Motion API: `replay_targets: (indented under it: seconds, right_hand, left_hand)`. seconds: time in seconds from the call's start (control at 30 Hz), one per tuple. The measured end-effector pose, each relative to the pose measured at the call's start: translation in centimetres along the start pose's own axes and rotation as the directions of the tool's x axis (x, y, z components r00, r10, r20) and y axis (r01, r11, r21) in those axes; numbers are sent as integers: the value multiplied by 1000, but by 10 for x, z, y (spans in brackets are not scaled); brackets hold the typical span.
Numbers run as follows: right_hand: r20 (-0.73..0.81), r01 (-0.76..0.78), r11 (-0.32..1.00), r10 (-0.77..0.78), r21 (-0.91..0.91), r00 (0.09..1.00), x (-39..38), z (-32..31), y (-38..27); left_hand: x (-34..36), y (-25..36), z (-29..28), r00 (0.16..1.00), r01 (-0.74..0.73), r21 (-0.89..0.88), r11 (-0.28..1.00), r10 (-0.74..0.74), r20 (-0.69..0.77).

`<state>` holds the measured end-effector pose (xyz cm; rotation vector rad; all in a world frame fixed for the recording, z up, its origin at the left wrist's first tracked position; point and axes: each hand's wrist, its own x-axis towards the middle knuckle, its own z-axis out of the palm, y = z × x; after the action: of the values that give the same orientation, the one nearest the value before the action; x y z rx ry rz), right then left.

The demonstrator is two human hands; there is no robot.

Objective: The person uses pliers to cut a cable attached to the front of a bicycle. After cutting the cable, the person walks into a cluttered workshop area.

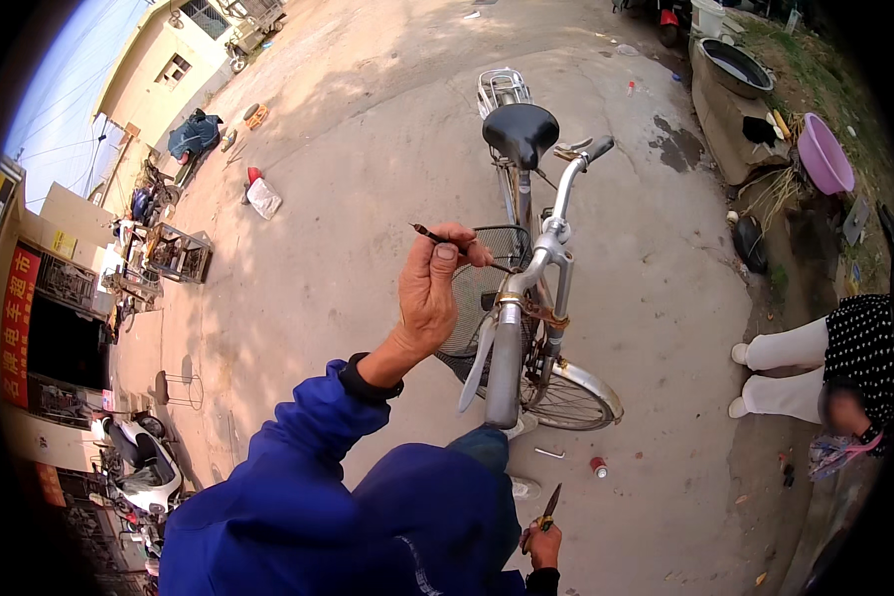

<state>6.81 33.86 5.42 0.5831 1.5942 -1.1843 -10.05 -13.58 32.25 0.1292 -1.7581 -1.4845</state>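
Note:
My left hand (430, 293) pinches a thin black cable (425, 233) between thumb and fingers. Its bare tip sticks out to the left, and the other end runs toward the handlebar (534, 270) of a silver bicycle. The grey grip (504, 377) and a brake lever (477, 366) lie just to the right of and below this hand. Low in the picture, my right hand (543, 546) is closed around a tool with a dark pointed end and yellow-and-black handles (546, 520); its exact kind is unclear. Behind the handlebar are the wire basket (459, 333) and black saddle (521, 135).
On the concrete by the front wheel (574, 397) lie a small red can (598, 467) and a bent metal rod (549, 454). A person in white trousers (785, 363) is at the right. A pink basin (825, 154) stands at the far right, and a parked scooter (141, 465) at the left.

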Motion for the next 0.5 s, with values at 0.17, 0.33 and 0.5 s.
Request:
replay_targets:
  seconds: [0.17,0.33,0.5]
  right_hand:
    - [-116,-97,994,103,55,988,-43,-73,87]
    - [-190,-131,986,150,108,970,-98,-106,114]
    - [-179,-73,990,94,120,979,-143,-104,88]
  left_hand:
    - [-33,25,9,999,23,46,999,-24,31]
    - [-47,43,18,997,59,93,994,-64,43]
    - [-62,41,16,999,-11,112,994,7,38]
